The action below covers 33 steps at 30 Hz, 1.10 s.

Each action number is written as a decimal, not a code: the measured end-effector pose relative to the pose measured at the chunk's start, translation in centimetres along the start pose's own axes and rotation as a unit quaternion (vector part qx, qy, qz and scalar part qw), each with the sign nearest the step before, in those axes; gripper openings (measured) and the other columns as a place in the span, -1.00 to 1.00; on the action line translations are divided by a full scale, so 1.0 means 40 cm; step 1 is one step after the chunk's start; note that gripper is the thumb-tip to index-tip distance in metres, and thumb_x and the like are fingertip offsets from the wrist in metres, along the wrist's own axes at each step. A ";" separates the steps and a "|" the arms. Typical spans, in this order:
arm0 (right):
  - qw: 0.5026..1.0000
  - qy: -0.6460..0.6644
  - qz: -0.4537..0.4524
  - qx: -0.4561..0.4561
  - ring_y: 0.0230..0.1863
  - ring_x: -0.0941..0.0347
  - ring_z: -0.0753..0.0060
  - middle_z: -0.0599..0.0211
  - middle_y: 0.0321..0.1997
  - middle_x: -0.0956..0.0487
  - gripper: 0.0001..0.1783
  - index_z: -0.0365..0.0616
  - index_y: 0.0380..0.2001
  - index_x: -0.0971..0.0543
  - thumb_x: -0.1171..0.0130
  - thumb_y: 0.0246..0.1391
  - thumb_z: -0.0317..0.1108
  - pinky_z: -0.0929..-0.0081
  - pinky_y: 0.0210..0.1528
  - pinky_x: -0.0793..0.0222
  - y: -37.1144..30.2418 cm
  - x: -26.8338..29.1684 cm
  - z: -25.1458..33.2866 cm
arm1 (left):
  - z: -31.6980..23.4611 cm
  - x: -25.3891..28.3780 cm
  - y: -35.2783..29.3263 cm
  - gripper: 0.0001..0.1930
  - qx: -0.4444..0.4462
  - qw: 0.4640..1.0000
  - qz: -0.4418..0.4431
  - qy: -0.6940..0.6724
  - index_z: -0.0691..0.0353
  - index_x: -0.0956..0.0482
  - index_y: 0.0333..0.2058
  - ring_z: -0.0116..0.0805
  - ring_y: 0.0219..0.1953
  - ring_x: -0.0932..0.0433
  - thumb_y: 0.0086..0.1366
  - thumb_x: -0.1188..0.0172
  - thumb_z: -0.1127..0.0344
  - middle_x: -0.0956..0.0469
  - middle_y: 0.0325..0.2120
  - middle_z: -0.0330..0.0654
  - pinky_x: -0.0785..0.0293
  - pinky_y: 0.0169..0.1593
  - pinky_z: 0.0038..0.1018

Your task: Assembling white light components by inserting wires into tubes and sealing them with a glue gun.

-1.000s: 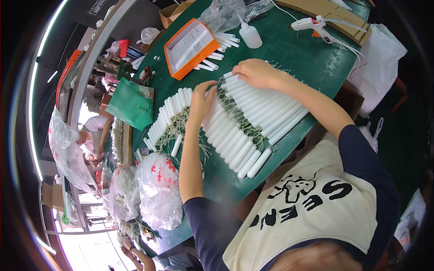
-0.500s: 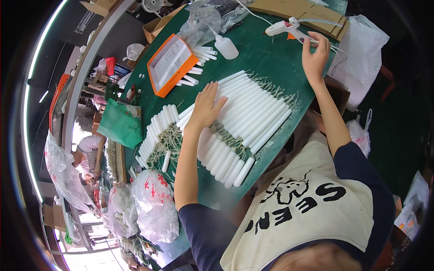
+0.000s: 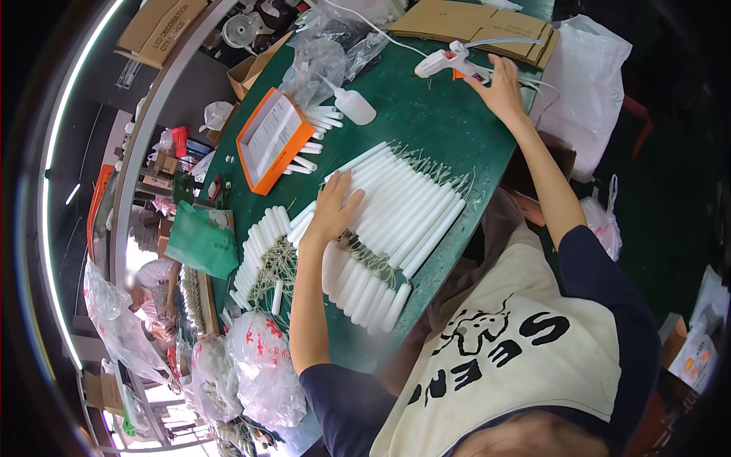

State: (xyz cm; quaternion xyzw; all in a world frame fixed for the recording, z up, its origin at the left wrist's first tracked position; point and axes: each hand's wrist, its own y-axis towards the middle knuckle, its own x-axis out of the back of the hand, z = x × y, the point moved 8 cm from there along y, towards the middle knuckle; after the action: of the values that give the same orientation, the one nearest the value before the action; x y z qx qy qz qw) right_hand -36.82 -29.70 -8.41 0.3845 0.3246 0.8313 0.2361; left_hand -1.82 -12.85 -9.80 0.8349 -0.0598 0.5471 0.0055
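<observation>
My left hand [image 3: 333,209] lies with fingers stretched on the left end of a row of white tubes [image 3: 411,213] with thin wires at their far ends. At the far right, my right hand [image 3: 502,95] is beside the handle of a white glue gun [image 3: 440,62], thumb and fingers apart. Whether it touches the handle is unclear. The gun rests on the green table with its cord trailing. A second row of tubes [image 3: 373,297] lies nearer to me, and wired tubes [image 3: 263,236] are bunched left of my left forearm.
An orange-edged open box [image 3: 266,141] stands beyond my left hand, near loose white tubes [image 3: 324,118] and a white squeeze bottle [image 3: 355,107]. Flat cardboard [image 3: 472,30] lies at the far edge. Left are a green bag [image 3: 202,240] and clear plastic bags [image 3: 266,369]. Another person sits far left.
The view has shifted, so the table contents appear further left and lower. My right hand's thumb and fingers have spread around the end of the glue gun's handle. My left hand stays on the tubes.
</observation>
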 end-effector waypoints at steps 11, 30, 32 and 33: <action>0.981 0.082 0.172 -0.034 -0.01 -0.39 0.03 0.05 -0.08 -0.52 -0.36 -0.15 -0.03 -0.45 -0.35 -0.15 -0.05 0.26 0.01 -0.31 0.060 -0.101 -0.014 | -0.101 0.084 -0.078 -0.43 0.008 0.988 -0.103 0.114 0.21 -0.21 0.19 0.04 0.29 -0.05 0.28 -0.02 0.05 -0.17 0.20 0.13 0.02 0.29 -0.20; 0.969 0.174 0.174 0.027 -0.47 -0.49 0.29 0.17 -0.49 -0.57 -0.43 -0.30 -0.36 -0.55 -0.39 -0.20 0.04 0.46 -0.35 -0.38 0.036 0.048 0.056 | -0.454 -0.014 -0.316 -0.66 -0.065 0.972 -0.195 0.110 0.22 -0.54 -0.18 -0.06 -0.01 -0.38 0.07 -0.28 0.23 -0.46 -0.10 -0.09 -0.27 0.03 -0.23; 0.960 0.211 0.183 0.018 -0.51 -0.40 0.58 0.30 -0.52 -0.55 -0.52 -0.28 -0.36 -0.55 -0.41 -0.17 -0.08 0.57 -0.39 -0.35 0.019 0.067 0.047 | -0.478 -0.035 -0.288 -0.69 -0.062 0.968 -0.232 0.077 0.22 -0.54 -0.20 -0.08 -0.04 -0.39 0.07 -0.28 0.26 -0.47 -0.13 -0.11 -0.27 0.00 -0.24; 0.960 0.209 0.186 0.018 -0.51 -0.40 0.58 0.30 -0.52 -0.55 -0.52 -0.28 -0.36 -0.55 -0.41 -0.17 -0.08 0.57 -0.39 -0.35 0.011 0.073 0.045 | -0.484 -0.038 -0.277 -0.72 -0.057 0.961 -0.268 0.046 0.22 -0.55 -0.22 -0.10 -0.08 -0.40 0.07 -0.27 0.29 -0.47 -0.15 -0.13 -0.28 -0.03 -0.25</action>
State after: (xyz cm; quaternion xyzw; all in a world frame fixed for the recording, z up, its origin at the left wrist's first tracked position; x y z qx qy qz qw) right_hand -37.19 -27.45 -5.79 0.2599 0.3047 0.9163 -0.0029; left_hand -18.92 -0.27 -2.82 0.7925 0.1349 0.5592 0.2024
